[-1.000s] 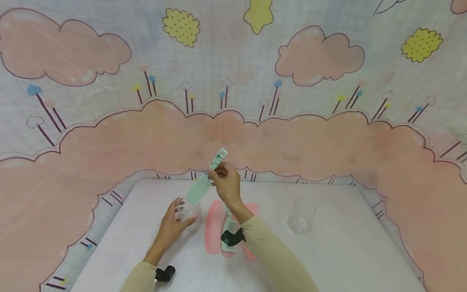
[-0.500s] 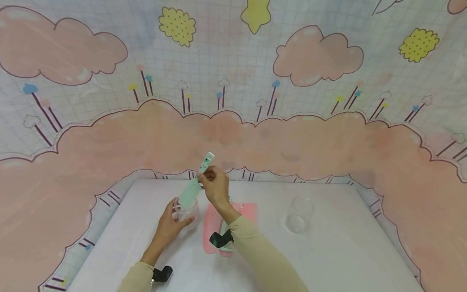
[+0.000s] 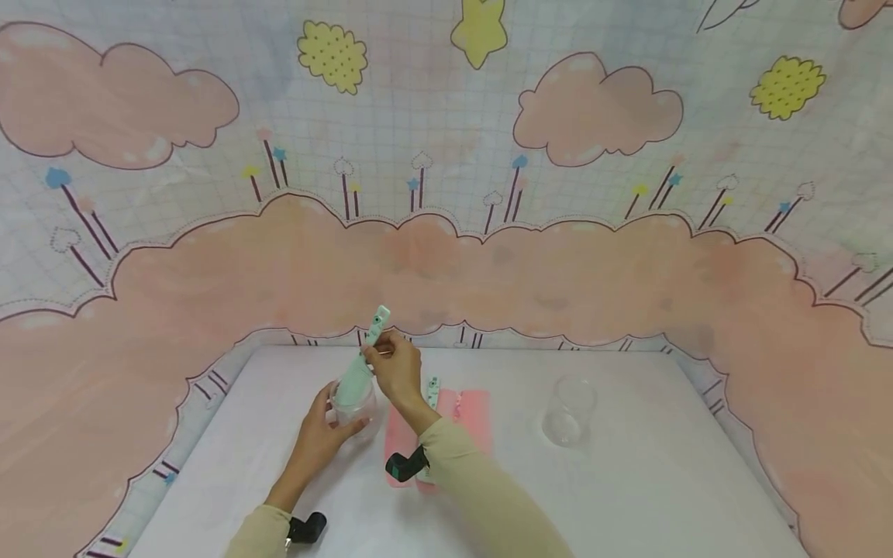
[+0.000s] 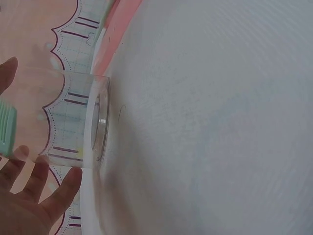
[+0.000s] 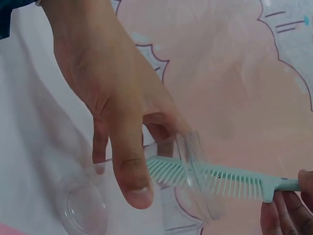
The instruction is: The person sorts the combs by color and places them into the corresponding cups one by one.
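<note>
My left hand [image 3: 314,446] grips a clear plastic cup [image 3: 366,412] on the left side of the table, thumb on one side and fingers on the other. My right hand [image 3: 399,378] pinches a mint green comb [image 3: 353,383] near where handle meets teeth. The handle sticks up past my fingers, printed with small dark marks. In the right wrist view the toothed end of the comb [image 5: 230,180] passes through the cup's mouth and lies partly inside. The left wrist view shows the cup's base [image 4: 101,122] close over the white tabletop.
Several pink combs [image 3: 476,418] lie mid-table, with another mint green comb [image 3: 433,389] among them, partly hidden by my right arm. A second clear cup [image 3: 569,415] stands to the right on the white table [image 3: 649,465]. A patterned cloth [image 3: 593,287] hangs behind.
My right hand has moved left and down, lowering the comb from the cup's rim to partly inside it. My left hand keeps its hold on the cup.
</note>
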Motion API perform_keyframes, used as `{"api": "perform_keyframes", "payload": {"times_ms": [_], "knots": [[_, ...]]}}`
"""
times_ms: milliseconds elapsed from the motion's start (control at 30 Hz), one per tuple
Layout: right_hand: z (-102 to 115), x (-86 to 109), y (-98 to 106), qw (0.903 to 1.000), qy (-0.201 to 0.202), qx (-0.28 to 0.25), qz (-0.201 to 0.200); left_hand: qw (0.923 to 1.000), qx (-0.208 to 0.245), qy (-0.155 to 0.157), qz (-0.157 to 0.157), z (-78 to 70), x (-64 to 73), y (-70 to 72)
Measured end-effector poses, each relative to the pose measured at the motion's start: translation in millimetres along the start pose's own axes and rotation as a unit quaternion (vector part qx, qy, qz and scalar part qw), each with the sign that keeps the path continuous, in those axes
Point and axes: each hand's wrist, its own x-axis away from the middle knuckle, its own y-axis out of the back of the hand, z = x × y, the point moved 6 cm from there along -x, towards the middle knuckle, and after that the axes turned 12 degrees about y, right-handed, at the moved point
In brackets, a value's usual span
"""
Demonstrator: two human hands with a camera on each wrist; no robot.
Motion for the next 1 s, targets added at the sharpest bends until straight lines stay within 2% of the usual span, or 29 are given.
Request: {"api": "perform_keyframes", "payload": {"times_ms": [200, 500, 733, 1000], "knots": [[-3.4, 4.6, -7.7, 0.9998, -0.009, 0.018, 0.001, 1.0000, -0.001, 0.000, 0.002, 1.5, 0.4, 1.7], [-9.3, 7.3, -6.6, 0.9972, 0.003, 0.074, 0.006, 0.9998, -0.004, -0.017, -0.010, -0.7, 1.3, 1.2], [-22.7, 12.1, -10.2, 0.9965, -0.021, 0.079, 0.020, 1.0000, -0.005, -0.003, -0.003, -0.5, 0.8, 1.3], [-26.6, 14.1, -11.0, 0.9956, -0.023, 0.088, 0.025, 1.0000, -0.005, -0.006, -0.002, 0.8, -1.8, 0.8]]}}
